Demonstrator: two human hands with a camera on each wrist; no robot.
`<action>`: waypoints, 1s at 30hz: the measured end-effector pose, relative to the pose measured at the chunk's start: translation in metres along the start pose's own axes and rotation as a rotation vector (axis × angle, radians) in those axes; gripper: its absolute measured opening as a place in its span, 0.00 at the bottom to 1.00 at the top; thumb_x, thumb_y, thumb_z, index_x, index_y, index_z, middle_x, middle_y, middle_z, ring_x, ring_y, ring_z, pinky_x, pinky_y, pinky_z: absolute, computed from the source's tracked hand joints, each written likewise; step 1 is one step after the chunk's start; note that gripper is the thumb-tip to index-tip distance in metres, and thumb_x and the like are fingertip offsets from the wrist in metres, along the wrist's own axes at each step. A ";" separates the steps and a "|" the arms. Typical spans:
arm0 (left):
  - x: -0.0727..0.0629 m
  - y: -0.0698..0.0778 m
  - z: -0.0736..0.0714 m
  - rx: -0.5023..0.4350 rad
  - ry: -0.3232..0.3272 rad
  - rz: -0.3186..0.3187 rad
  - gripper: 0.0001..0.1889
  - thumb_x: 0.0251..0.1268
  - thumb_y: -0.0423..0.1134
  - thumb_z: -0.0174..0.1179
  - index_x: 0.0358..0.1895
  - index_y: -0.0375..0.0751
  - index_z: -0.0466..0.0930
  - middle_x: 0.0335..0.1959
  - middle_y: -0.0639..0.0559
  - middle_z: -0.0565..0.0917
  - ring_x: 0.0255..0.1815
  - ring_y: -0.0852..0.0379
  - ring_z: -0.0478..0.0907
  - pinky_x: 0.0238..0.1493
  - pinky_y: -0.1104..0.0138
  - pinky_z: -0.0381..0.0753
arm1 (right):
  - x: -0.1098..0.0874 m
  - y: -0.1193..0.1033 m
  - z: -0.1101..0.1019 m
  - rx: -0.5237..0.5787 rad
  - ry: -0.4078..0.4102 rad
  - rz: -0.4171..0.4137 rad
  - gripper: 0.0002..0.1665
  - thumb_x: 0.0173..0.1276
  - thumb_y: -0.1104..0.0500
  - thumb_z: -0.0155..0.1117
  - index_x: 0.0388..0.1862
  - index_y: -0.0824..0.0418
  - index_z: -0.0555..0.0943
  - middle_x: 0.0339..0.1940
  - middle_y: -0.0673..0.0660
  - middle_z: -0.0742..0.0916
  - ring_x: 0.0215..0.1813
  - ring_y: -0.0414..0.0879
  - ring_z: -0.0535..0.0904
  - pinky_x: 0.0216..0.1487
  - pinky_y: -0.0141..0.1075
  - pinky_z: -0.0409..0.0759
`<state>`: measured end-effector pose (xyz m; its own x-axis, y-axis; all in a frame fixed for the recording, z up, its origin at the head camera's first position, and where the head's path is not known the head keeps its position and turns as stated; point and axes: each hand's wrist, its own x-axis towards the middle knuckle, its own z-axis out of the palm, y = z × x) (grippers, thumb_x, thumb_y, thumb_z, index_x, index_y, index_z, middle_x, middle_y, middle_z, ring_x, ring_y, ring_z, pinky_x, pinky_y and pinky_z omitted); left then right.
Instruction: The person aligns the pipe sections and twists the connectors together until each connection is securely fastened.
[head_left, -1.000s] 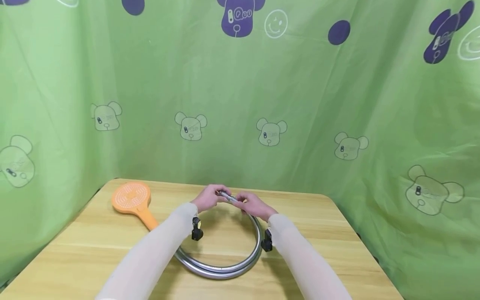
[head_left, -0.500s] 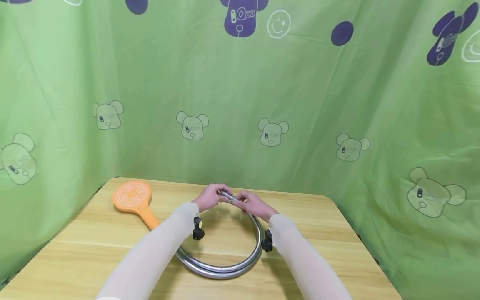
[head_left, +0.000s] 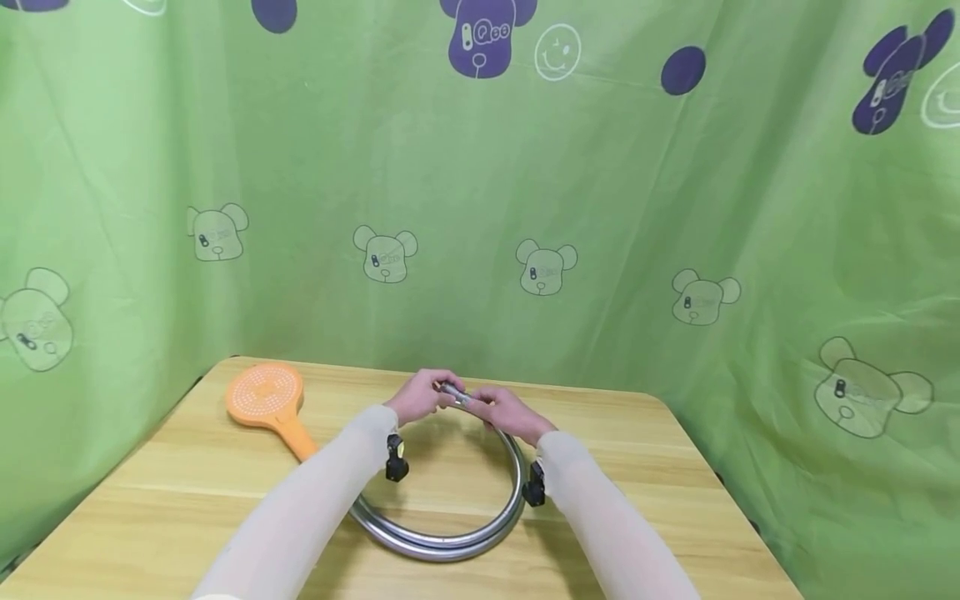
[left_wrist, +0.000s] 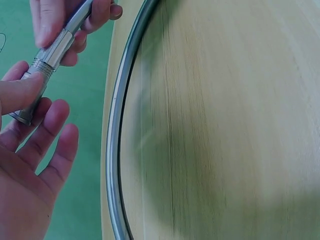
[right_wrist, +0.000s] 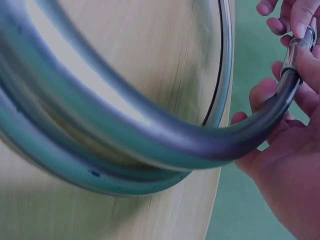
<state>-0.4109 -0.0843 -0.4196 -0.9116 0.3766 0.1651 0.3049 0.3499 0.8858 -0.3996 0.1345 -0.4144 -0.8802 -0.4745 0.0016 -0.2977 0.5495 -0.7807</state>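
Note:
A silver shower hose [head_left: 438, 550] lies coiled on the table, its far end raised between both hands. My left hand [head_left: 418, 397] pinches a metal end piece [left_wrist: 31, 100] between thumb and index finger; its other fingers spread loosely below. Screw threads [left_wrist: 44, 65] show where this piece meets a faceted metal fitting [left_wrist: 59, 47]. My right hand [head_left: 510, 411] grips that fitting and the hose just behind it, fingers curled around, as the right wrist view shows. An orange shower head [head_left: 264, 392] lies face up at the left, its handle end hidden behind the left sleeve.
The wooden table [head_left: 637, 467] has its far edge just beyond the hands. A green curtain [head_left: 465, 325] with printed bears hangs behind and at both sides. Small black cameras [head_left: 396, 458] sit on the wrists, over the hose coil.
Both hands stay in nearly the same place at the hose end. The right fingers have shifted slightly along the fitting toward the left hand. Shower head and coil lie still.

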 end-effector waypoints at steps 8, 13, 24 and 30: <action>0.000 0.001 0.001 -0.010 0.005 -0.010 0.14 0.62 0.26 0.63 0.48 0.45 0.86 0.38 0.48 0.84 0.34 0.53 0.77 0.33 0.67 0.78 | -0.001 -0.002 0.001 0.040 0.027 0.008 0.17 0.73 0.49 0.63 0.50 0.61 0.78 0.37 0.56 0.79 0.28 0.44 0.72 0.28 0.33 0.71; -0.001 0.004 0.002 -0.015 0.006 -0.015 0.14 0.62 0.26 0.63 0.49 0.43 0.85 0.38 0.48 0.84 0.34 0.52 0.77 0.33 0.67 0.78 | -0.001 0.000 0.000 0.023 0.025 0.001 0.14 0.75 0.48 0.61 0.48 0.56 0.83 0.35 0.63 0.80 0.28 0.48 0.73 0.29 0.34 0.70; -0.002 0.006 0.004 -0.028 0.007 -0.020 0.14 0.62 0.26 0.63 0.48 0.44 0.86 0.38 0.47 0.85 0.38 0.42 0.80 0.32 0.67 0.79 | -0.003 -0.002 0.001 0.056 0.062 0.021 0.17 0.70 0.52 0.67 0.51 0.60 0.78 0.42 0.58 0.80 0.27 0.46 0.74 0.27 0.33 0.71; -0.002 0.007 0.004 -0.034 0.002 -0.021 0.14 0.62 0.26 0.63 0.49 0.44 0.86 0.38 0.47 0.85 0.35 0.48 0.79 0.32 0.67 0.79 | -0.003 -0.002 -0.003 0.016 0.032 0.007 0.18 0.75 0.48 0.60 0.49 0.60 0.85 0.32 0.62 0.82 0.26 0.49 0.74 0.29 0.35 0.70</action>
<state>-0.4060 -0.0795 -0.4153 -0.9184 0.3673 0.1469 0.2758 0.3284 0.9034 -0.3973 0.1368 -0.4111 -0.8937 -0.4483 0.0162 -0.2861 0.5417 -0.7904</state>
